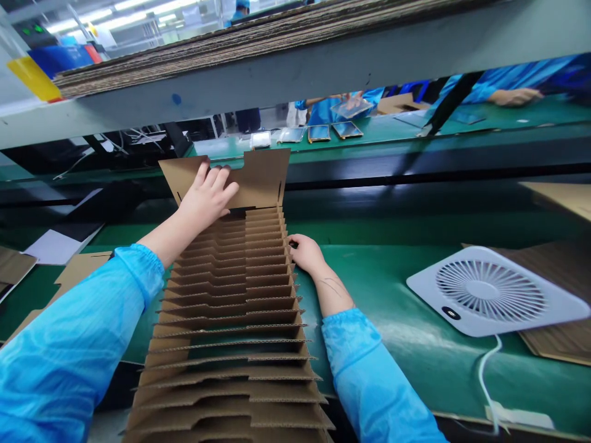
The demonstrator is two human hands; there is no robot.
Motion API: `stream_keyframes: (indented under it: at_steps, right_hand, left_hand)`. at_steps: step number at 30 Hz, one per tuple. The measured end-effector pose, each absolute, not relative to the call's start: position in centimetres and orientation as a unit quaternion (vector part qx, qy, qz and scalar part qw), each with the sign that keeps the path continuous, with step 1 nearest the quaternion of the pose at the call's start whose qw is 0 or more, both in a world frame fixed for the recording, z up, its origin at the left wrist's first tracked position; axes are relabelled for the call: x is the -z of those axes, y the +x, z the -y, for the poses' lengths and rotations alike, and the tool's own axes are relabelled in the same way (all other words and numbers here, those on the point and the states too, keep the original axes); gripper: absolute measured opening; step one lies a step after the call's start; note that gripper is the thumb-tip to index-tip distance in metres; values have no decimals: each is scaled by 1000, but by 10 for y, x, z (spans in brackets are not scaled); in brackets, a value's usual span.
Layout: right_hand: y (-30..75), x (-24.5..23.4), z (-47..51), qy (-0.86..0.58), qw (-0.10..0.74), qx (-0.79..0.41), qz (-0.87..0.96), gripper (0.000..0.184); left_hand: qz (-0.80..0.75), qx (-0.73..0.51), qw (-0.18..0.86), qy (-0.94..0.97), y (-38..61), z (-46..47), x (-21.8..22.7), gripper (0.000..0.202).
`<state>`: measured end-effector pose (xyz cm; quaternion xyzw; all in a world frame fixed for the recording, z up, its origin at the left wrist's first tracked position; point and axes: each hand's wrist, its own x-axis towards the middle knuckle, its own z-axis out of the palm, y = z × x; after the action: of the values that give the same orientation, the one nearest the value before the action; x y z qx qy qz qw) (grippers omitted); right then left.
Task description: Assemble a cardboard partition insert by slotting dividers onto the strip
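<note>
A long cardboard divider rack point(272, 320) of many slotted cross pieces stretches away from me across the green bench. At its far end a notched cardboard sheet point(265, 175) stands up, leaning back. My left hand point(210, 191) lies on this sheet, thumb toward the right and fingers over its face near the top edge; the sheet appears to be held between them. Beside the rack's right side is my right hand point(305, 251), fingers curled against the ends of the cross pieces. Its fingertips are partly hidden by the cardboard.
A white square fan point(489, 290) with a cable sits at the right, near brown cardboard sheets point(558, 295). Stacked cardboard point(221, 49) rests on the shelf above. Several flat screen-like panels point(318, 133) lie on the line beyond, where people in blue sleeves sit.
</note>
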<state>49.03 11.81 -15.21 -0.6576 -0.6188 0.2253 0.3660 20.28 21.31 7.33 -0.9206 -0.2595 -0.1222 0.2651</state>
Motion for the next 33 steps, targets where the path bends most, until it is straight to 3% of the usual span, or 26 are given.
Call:
stream_keyframes:
  at_steps: [4,9,14,21,25,33]
  right_hand:
    - [490,151,-118,-658,366,-220,621,15]
    - [490,151,-118,-663,362,-213,619,15]
    - [490,154,-119,-664,362,-211,620,16]
    - [491,156,-119,-661,368,-207,621,14]
    - [490,154,-118,-663,369,-204,619,14]
    - [490,152,-118,-667,363,-210,616,15]
  left_hand:
    - [254,124,290,-914,201,-215,-71,64]
    - [222,128,284,-924,197,-220,-70,33]
    - [201,102,240,-944,192,-228,-87,43]
    - [383,108,158,-904,168,-245,-136,64]
    - [438,60,143,-886,147,-253,-142,60]
    - [413,120,100,-897,133,-256,-142,54]
